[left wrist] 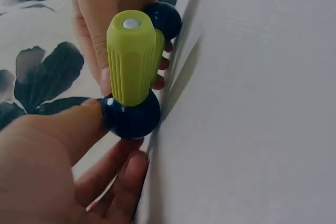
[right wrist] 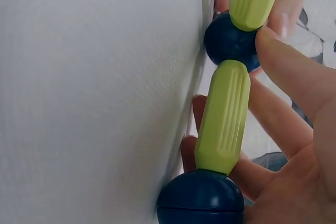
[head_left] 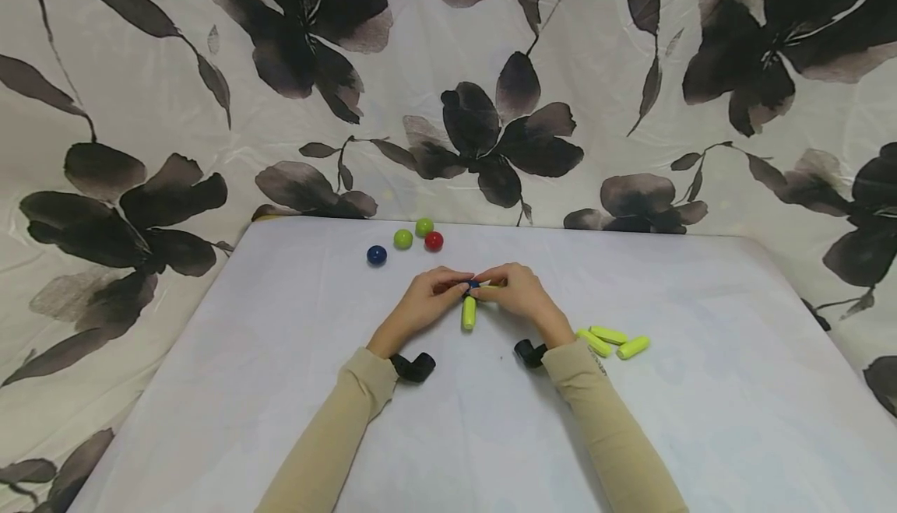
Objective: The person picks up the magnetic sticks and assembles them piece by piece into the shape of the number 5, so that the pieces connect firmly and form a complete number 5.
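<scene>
Between thumb and fingers my left hand [head_left: 433,295] pinches a dark blue ball [left wrist: 131,119]. One yellow-green building rod [head_left: 469,314] with a silver end dot juts from this ball, towards me in the head view. A second yellow-green rod [right wrist: 223,119] joins the same ball to another blue ball [right wrist: 202,198]. My right hand [head_left: 518,293] grips that second rod, its fingers behind it and its thumb [right wrist: 289,64] at the joint by the first ball. In the head view the hands mostly hide the second rod and its far ball.
Beyond my hands on the white tabletop [head_left: 280,435] lie a blue ball [head_left: 377,255], a red ball [head_left: 434,241] and two green balls [head_left: 402,239]. Three loose yellow-green rods [head_left: 634,347] lie by my right forearm. A floral cloth [head_left: 392,69] hangs behind the table.
</scene>
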### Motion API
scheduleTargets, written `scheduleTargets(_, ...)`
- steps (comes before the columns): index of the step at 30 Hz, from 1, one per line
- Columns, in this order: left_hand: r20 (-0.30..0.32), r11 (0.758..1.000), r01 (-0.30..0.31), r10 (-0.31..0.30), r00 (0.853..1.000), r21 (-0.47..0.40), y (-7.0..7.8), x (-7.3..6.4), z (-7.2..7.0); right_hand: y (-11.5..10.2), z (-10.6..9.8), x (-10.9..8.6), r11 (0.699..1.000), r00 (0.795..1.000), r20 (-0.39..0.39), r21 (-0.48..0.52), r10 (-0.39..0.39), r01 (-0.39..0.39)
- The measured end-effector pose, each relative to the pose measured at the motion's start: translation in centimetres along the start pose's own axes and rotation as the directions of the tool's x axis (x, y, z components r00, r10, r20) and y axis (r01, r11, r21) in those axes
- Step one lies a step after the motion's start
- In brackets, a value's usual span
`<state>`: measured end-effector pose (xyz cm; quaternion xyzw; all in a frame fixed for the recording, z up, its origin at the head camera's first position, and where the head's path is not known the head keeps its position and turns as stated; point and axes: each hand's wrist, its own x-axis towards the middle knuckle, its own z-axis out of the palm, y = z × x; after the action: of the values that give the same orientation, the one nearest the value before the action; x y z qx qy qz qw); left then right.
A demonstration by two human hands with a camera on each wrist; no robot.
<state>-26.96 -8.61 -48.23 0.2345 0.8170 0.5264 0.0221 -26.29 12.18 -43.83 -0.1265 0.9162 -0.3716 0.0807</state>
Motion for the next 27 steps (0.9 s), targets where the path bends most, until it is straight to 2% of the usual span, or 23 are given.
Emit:
scheduleTargets(3,-0.046,0.999,0.043,-0.042,0.998,0.018,0.7,0.1,-1.1,-0.1,0.1,0.0,1.000,1.000,0.000,0.011,0.010,-0.010)
scheduleTargets(4,-0.066,0.998,0.058,-0.057,0.996,0.013,1.4,0.0,-1.7,-0.1,0.1,0.0,1.000,1.000,0.000,0.013,0.011,-0.011)
scheduleTargets(6,-0.131,0.996,0.081,-0.078,0.988,0.021,2.1,-0.1,-3.1,-0.1,0.1,-0.1,1.000,1.000,0.001,0.016,0.015,-0.016)
scheduleTargets(8,-0.214,0.997,0.078,-0.074,0.974,0.008,2.5,-0.2,-4.8,-0.2,0.1,-0.1,1.000,1.000,0.002,0.017,0.019,-0.019)
scheduleTargets(10,-0.310,0.998,0.069,-0.064,0.948,0.005,2.6,-0.6,-6.4,-0.2,0.1,-0.2,1.000,1.000,0.004,0.016,0.021,-0.021)
scheduleTargets(13,-0.445,0.995,0.097,-0.073,0.893,0.031,1.7,-1.1,-8.6,-0.3,0.1,-0.3,0.999,1.000,0.008,0.018,0.030,-0.030)
scheduleTargets(15,-0.494,0.989,0.142,-0.100,0.864,0.049,1.2,-1.6,-9.7,-0.3,0.0,-0.3,0.999,0.999,0.010,0.021,0.035,-0.035)
scheduleTargets(16,-0.503,0.984,0.167,-0.117,0.857,0.055,0.8,-1.9,-10.2,-0.3,0.0,-0.3,0.999,0.999,0.010,0.023,0.037,-0.037)
scheduleTargets(18,-0.489,0.975,0.215,-0.160,0.858,0.058,0.1,-2.3,-10.9,-0.3,0.0,-0.3,0.999,0.999,0.009,0.024,0.041,-0.041)
scheduleTargets(21,-0.429,0.961,0.273,-0.227,0.874,0.048,-0.9,-2.8,-11.6,-0.3,0.0,-0.3,0.999,0.999,0.007,0.027,0.041,-0.042)
scheduleTargets(24,-0.366,0.954,0.300,-0.271,0.891,0.025,-1.7,-3.0,-11.6,-0.2,0.1,-0.3,0.999,0.999,0.005,0.027,0.039,-0.039)
scheduleTargets(27,-0.344,0.954,0.298,-0.277,0.897,0.008,-2.4,-3.0,-11.3,-0.3,0.1,-0.3,0.999,0.999,0.005,0.025,0.040,-0.041)
